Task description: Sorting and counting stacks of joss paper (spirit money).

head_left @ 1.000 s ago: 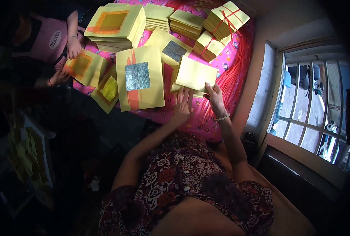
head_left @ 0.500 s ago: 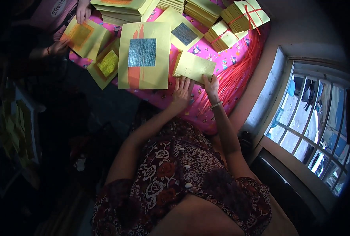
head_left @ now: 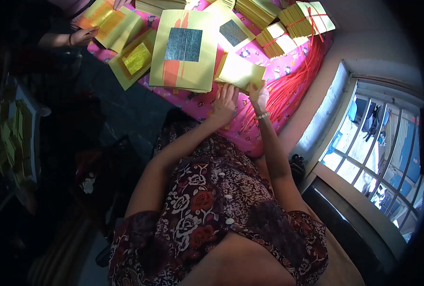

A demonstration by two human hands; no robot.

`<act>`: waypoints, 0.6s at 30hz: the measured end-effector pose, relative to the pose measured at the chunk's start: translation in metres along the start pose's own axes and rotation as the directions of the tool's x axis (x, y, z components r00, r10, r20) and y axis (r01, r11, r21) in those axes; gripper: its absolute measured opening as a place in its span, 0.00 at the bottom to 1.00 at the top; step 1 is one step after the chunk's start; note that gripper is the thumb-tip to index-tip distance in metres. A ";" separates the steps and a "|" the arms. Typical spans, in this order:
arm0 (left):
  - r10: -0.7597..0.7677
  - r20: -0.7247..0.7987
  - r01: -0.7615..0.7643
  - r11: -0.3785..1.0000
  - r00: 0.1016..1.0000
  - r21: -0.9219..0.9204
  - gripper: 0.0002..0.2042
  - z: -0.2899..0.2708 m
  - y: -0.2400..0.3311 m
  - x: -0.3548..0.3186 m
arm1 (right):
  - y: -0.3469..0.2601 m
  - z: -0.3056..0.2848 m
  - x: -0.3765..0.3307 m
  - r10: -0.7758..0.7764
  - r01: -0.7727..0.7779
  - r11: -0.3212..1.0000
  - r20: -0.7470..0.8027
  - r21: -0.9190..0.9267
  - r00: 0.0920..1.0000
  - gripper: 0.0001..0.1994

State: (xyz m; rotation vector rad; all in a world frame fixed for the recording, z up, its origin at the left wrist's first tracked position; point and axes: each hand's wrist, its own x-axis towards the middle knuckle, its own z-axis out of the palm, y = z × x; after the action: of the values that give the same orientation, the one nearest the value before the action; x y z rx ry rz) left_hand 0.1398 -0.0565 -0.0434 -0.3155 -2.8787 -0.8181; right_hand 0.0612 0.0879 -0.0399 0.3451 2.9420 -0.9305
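A folded stack of yellow paper lies in bright light at the near edge of the pink table. My right hand pinches its near right corner between thumb and fingers. Against its near edge rests my left hand, fingers stretched out and touching the paper. To the left lies a large pile of yellow paper, its top sheet bearing a silver square and orange-red streaks. Beyond the folded stack is another yellow sheet with a dark silver square.
Yellow bundles tied with red strands stand at the back right. Loose red strands run along the table's right edge. Another person's hand holds an orange-marked yellow sheet at the left. A barred window is on the right.
The whole view has shifted, so the table sits higher in the picture. Both my hands stay at the folded yellow paper. The other person still holds the orange-marked sheet.
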 end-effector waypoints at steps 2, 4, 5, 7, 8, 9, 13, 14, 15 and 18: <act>-0.029 -0.012 0.029 0.999 0.999 -0.045 0.30 -0.013 0.003 0.008 | 0.004 0.002 0.002 0.015 -0.015 1.000 -0.002 -0.019 1.000 0.19; -0.191 0.009 0.186 0.943 0.981 -0.274 0.28 -0.032 0.004 0.019 | 0.003 0.002 0.002 0.053 -0.053 0.999 0.018 -0.001 0.998 0.20; -0.249 -0.126 0.194 0.920 0.960 -0.340 0.29 -0.028 0.001 0.027 | 0.002 0.003 0.002 0.041 -0.041 0.999 0.001 -0.010 0.999 0.21; -0.296 -0.187 0.218 0.911 0.937 -0.349 0.29 -0.019 -0.007 0.047 | 0.002 0.002 0.002 0.042 -0.042 0.999 -0.021 -0.011 0.999 0.21; -0.357 -0.252 0.257 0.899 0.900 -0.354 0.29 -0.014 -0.013 0.055 | -0.004 0.002 -0.001 0.032 -0.032 0.999 -0.027 -0.010 0.999 0.21; -0.350 -0.250 0.250 0.901 0.903 -0.355 0.29 -0.010 -0.021 0.060 | -0.008 -0.001 -0.001 0.032 -0.033 0.997 -0.014 -0.064 0.999 0.23; -0.359 -0.062 0.307 0.865 0.931 -0.396 0.30 0.007 -0.037 0.065 | -0.001 -0.021 0.006 0.085 -0.059 0.975 0.115 -0.215 0.990 0.31; -0.375 -0.053 0.317 0.843 0.925 -0.435 0.30 0.008 -0.039 0.064 | 0.000 -0.023 0.006 0.093 -0.068 0.975 0.110 -0.214 0.990 0.31; -0.379 -0.034 0.330 0.842 0.925 -0.427 0.30 0.009 -0.042 0.065 | 0.000 -0.026 0.007 0.092 -0.066 0.971 0.104 -0.231 0.990 0.34; -0.377 -0.107 0.310 0.866 0.920 -0.392 0.30 0.017 -0.049 0.060 | 0.002 -0.030 0.017 0.180 -0.131 0.970 0.245 -0.205 0.953 0.41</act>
State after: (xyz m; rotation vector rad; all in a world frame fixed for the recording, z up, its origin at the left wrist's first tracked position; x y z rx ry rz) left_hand 0.0687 -0.0782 -0.0712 0.2450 -2.6290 -1.3763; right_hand 0.0462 0.1099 -0.0176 0.4043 2.6852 -0.6206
